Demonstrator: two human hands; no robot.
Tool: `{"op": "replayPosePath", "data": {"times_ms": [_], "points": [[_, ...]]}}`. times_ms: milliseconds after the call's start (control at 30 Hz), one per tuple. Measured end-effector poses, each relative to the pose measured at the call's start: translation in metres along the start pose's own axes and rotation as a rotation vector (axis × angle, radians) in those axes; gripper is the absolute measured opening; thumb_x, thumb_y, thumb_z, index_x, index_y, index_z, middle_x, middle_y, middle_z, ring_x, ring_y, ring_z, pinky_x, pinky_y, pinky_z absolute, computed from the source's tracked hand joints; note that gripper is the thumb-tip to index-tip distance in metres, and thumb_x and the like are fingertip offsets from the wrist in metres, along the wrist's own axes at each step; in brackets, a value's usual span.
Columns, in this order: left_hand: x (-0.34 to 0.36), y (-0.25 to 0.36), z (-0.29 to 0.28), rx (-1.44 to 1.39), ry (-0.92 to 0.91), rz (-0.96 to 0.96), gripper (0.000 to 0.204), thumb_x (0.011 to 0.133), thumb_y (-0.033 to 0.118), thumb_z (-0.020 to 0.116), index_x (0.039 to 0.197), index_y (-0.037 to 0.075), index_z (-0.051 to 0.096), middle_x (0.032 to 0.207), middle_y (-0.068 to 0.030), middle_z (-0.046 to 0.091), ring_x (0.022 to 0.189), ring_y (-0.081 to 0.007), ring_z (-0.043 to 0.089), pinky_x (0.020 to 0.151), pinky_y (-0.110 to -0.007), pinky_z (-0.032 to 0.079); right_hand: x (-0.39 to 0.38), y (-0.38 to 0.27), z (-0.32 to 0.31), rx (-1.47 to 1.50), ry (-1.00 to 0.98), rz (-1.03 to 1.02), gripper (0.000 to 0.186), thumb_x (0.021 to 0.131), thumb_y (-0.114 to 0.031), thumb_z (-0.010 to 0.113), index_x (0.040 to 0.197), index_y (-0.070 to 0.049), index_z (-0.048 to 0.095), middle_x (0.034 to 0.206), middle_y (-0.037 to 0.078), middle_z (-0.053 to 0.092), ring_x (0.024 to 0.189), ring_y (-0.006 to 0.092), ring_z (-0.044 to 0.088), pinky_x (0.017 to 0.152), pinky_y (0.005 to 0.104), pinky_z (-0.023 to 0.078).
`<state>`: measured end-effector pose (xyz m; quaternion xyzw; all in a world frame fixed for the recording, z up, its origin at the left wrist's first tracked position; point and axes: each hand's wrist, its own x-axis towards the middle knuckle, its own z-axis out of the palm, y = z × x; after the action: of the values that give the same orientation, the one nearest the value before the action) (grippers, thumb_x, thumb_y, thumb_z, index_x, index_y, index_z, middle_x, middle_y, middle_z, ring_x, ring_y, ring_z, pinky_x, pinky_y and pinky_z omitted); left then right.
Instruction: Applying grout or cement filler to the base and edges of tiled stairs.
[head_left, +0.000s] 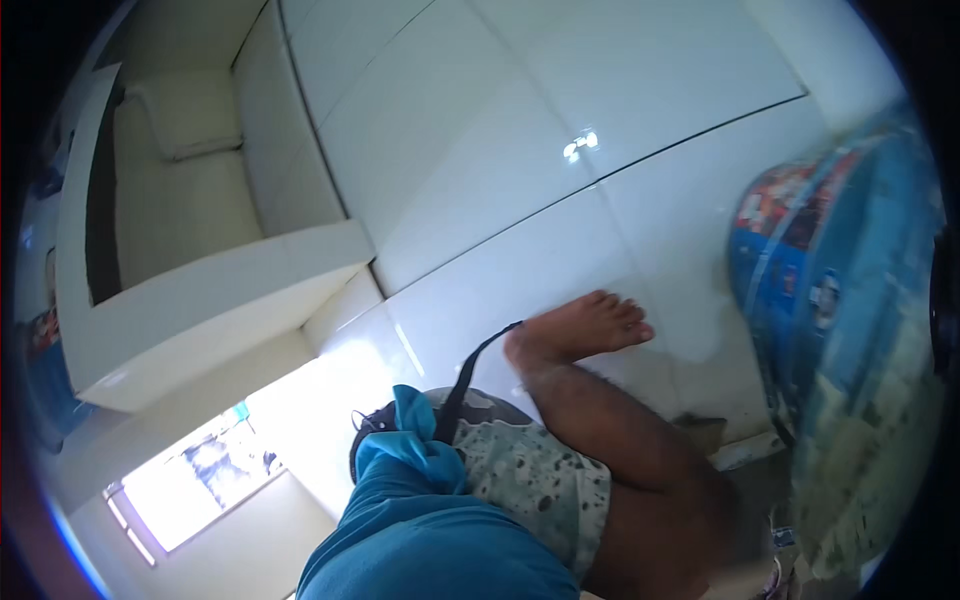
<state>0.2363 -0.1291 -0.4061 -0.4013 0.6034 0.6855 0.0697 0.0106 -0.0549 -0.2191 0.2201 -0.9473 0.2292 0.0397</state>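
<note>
Neither my left hand nor my right hand shows in the head view. My blue shirt [430, 545] fills the lower middle, with light patterned shorts [535, 480] beside it. My bare leg [620, 420] is bent, and the bare foot [580, 325] rests on the glossy white tiled floor [480, 200]. A black strap [465, 385] runs from beside the shirt up to the heel. Against the shirt sits a dark item [370, 425], partly hidden by blue cloth.
A large blue plastic-wrapped package [830, 240] with printed pictures stands at the right, blurred toward the rim. At the left is a cream ledge [220, 285] around a recess. A bright opening [200, 480] lies at lower left. Small unclear items [782, 537] lie at lower right.
</note>
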Motion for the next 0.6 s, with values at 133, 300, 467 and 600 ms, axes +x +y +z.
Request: {"op": "replayPosePath", "data": {"times_ms": [133,300,467,600], "points": [[-0.031,-0.007,-0.011,-0.072,0.071,-0.092,0.029,0.090,0.019,0.050,0.112,0.000,0.055,0.103,-0.0140,0.061,0.093,-0.0146,0.056,0.079,-0.030,0.044,0.009,0.010,0.016,0.057,-0.084,0.025,0.028,0.087,-0.020,0.052,0.108,0.000,0.053,0.108,0.016,0.053,0.101,0.0272,0.053,0.084,0.0378,0.048],[-0.029,0.008,-0.001,-0.088,0.098,-0.130,0.029,0.090,0.019,0.050,0.111,0.000,0.055,0.103,-0.0143,0.061,0.093,-0.0147,0.056,0.079,-0.030,0.044,0.025,0.031,0.016,0.140,-0.112,0.095,0.026,0.087,-0.018,0.052,0.107,-0.001,0.054,0.107,0.015,0.054,0.100,0.0270,0.054,0.083,0.0379,0.047],[-0.028,0.013,-0.005,-0.083,0.087,-0.143,0.029,0.090,0.020,0.050,0.111,0.000,0.055,0.103,-0.0146,0.061,0.093,-0.0149,0.056,0.079,-0.030,0.044,0.020,0.032,0.013,0.205,-0.098,0.144,0.025,0.087,-0.017,0.053,0.107,-0.002,0.055,0.105,0.014,0.055,0.099,0.0269,0.055,0.083,0.0380,0.047],[-0.012,0.007,-0.015,-0.074,0.036,-0.121,0.029,0.090,0.020,0.051,0.111,0.000,0.055,0.103,-0.0148,0.061,0.093,-0.0150,0.056,0.079,-0.030,0.044,0.014,0.033,0.003,0.220,-0.018,0.228,0.024,0.087,-0.015,0.053,0.106,-0.003,0.056,0.104,0.013,0.055,0.098,0.0267,0.055,0.083,0.0381,0.047]]}}
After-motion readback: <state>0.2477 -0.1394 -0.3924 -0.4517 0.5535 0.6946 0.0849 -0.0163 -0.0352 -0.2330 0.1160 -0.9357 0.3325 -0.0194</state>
